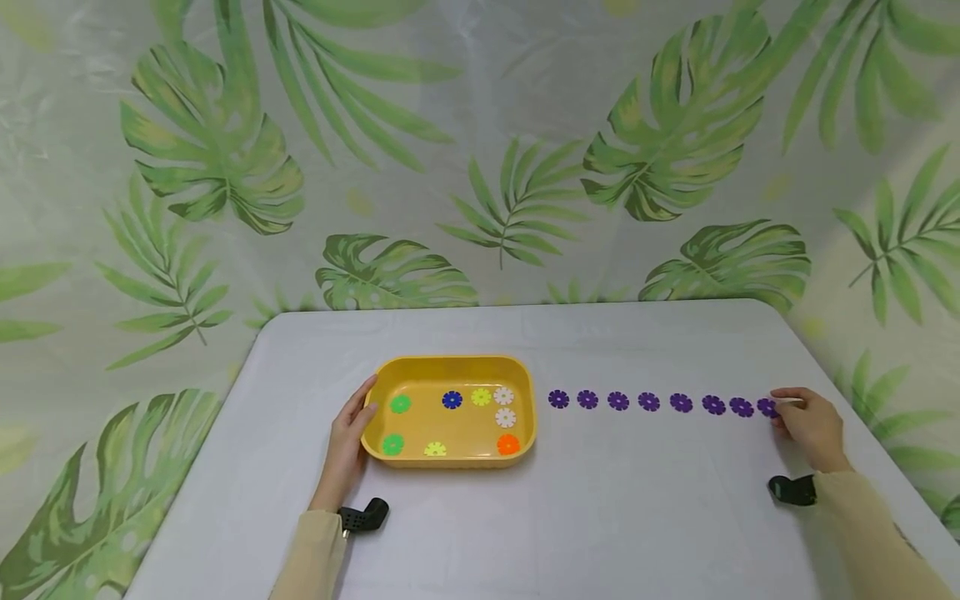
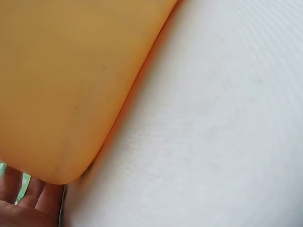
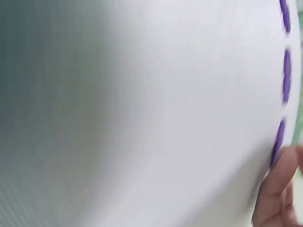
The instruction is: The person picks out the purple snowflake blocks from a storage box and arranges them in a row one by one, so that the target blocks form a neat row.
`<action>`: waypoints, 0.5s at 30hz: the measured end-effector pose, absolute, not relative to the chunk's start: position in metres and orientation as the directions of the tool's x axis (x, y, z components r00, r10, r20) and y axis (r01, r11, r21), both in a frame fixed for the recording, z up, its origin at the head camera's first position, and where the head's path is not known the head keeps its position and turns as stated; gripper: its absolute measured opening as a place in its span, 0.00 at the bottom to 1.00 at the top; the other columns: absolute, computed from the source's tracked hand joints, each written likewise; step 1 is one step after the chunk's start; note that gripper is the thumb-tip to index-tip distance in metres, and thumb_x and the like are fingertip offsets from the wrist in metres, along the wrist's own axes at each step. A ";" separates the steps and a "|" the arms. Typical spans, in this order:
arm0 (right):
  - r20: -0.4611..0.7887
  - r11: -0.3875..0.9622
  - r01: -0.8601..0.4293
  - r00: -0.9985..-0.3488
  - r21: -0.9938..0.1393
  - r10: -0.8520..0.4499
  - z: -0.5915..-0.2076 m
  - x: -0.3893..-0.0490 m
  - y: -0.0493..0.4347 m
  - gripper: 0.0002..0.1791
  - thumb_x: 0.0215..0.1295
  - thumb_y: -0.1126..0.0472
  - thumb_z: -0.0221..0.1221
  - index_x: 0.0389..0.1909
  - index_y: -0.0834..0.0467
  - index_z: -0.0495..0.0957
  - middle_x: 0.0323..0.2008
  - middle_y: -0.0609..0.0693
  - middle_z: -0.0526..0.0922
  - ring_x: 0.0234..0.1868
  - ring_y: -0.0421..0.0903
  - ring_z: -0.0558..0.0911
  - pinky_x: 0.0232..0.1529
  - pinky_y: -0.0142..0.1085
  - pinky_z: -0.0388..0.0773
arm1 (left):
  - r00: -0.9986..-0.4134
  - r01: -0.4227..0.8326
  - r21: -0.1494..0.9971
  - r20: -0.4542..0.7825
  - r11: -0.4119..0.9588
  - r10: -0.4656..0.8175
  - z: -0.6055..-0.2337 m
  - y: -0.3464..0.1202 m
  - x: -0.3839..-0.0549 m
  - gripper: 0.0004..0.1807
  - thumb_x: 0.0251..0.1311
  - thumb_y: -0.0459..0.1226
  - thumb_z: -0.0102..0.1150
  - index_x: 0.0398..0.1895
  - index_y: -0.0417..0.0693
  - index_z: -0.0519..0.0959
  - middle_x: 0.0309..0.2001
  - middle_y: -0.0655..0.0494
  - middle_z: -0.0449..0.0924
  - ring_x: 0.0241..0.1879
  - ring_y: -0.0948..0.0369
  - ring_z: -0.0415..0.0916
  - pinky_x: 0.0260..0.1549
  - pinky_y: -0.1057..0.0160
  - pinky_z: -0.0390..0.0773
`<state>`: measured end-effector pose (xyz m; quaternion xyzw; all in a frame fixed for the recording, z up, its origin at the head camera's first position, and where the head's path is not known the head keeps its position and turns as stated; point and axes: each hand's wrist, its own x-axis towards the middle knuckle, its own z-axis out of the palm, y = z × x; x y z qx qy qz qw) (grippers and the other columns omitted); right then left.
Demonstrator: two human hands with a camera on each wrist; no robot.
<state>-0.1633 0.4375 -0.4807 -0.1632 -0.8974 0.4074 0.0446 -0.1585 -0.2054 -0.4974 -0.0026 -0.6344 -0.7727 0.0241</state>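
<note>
A yellow tray (image 1: 450,462) stands left of the table's middle, with my left hand (image 1: 348,433) holding its left end. In the left wrist view, fingers (image 2: 45,196) show by the corner of the tray (image 2: 71,94). Several purple flower-shaped plastic discs (image 1: 648,402) lie in a row from beside the tray toward the right. At the row's right end my right hand (image 1: 813,429) pinches the last purple disc (image 1: 766,407), partly covered by the fingers. The right wrist view shows my thumb (image 3: 277,184) at the edge of that disc (image 3: 278,139).
Inside the tray lie loose discs: green (image 1: 401,404), blue (image 1: 452,400), yellow (image 1: 481,397), white (image 1: 505,417) and orange (image 1: 508,444). A white cloth covers the table (image 1: 600,525). Behind it hangs a leaf-patterned curtain (image 1: 517,208).
</note>
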 end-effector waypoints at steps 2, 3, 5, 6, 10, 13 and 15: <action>-0.005 0.656 0.237 -0.942 -0.717 0.335 -0.477 -0.163 0.426 0.19 0.66 0.67 0.47 0.53 0.75 0.69 0.29 0.57 0.78 0.18 0.36 0.75 0.18 0.30 0.74 | -0.999 0.040 0.988 0.035 -0.148 -0.035 -0.496 -0.208 -0.158 0.25 0.72 0.34 0.46 0.71 0.46 0.62 0.73 0.55 0.54 0.72 0.63 0.44 0.66 0.69 0.55; 0.020 0.668 0.217 -0.944 -0.712 0.329 -0.475 -0.164 0.419 0.19 0.65 0.68 0.47 0.53 0.75 0.70 0.32 0.61 0.78 0.18 0.36 0.75 0.18 0.29 0.74 | -0.999 0.039 0.992 0.035 -0.118 -0.037 -0.495 -0.209 -0.158 0.25 0.72 0.35 0.45 0.71 0.46 0.62 0.73 0.55 0.54 0.72 0.63 0.44 0.66 0.70 0.55; 0.076 0.695 0.159 -0.952 -0.701 0.295 -0.469 -0.165 0.402 0.19 0.63 0.69 0.48 0.52 0.75 0.71 0.38 0.68 0.75 0.19 0.37 0.76 0.18 0.28 0.74 | -0.998 0.039 0.997 0.037 -0.062 -0.042 -0.493 -0.211 -0.158 0.25 0.72 0.34 0.45 0.71 0.45 0.62 0.72 0.54 0.55 0.72 0.62 0.45 0.66 0.70 0.55; 0.105 0.706 0.121 -0.958 -0.698 0.268 -0.466 -0.166 0.393 0.18 0.63 0.70 0.48 0.52 0.75 0.71 0.40 0.69 0.74 0.21 0.39 0.78 0.18 0.28 0.74 | -0.998 0.037 0.999 0.035 -0.034 -0.046 -0.492 -0.212 -0.158 0.24 0.72 0.34 0.45 0.70 0.45 0.63 0.72 0.54 0.56 0.72 0.62 0.46 0.66 0.69 0.55; 0.201 0.761 -0.048 -0.974 -0.647 0.109 -0.453 -0.168 0.354 0.16 0.65 0.70 0.51 0.51 0.73 0.72 0.44 0.73 0.71 0.34 0.59 0.80 0.28 0.38 0.78 | -0.998 0.043 0.996 0.046 0.074 -0.038 -0.483 -0.213 -0.159 0.24 0.73 0.35 0.44 0.70 0.47 0.63 0.71 0.53 0.57 0.71 0.59 0.48 0.69 0.61 0.53; 0.216 0.780 -0.157 -0.976 -0.605 -0.029 -0.444 -0.167 0.326 0.17 0.67 0.69 0.52 0.54 0.73 0.70 0.49 0.76 0.67 0.46 0.72 0.72 0.39 0.56 0.75 | -0.996 0.075 0.974 0.081 0.215 -0.021 -0.462 -0.206 -0.156 0.25 0.72 0.35 0.46 0.71 0.47 0.62 0.73 0.50 0.51 0.72 0.52 0.44 0.69 0.49 0.49; 0.237 0.795 -0.230 -0.965 -0.561 -0.112 -0.441 -0.166 0.308 0.20 0.68 0.67 0.54 0.57 0.73 0.67 0.54 0.78 0.63 0.51 0.75 0.66 0.46 0.66 0.68 | -0.989 0.135 0.930 0.146 0.341 -0.007 -0.452 -0.199 -0.156 0.27 0.70 0.37 0.49 0.72 0.48 0.61 0.75 0.47 0.45 0.72 0.47 0.40 0.67 0.39 0.47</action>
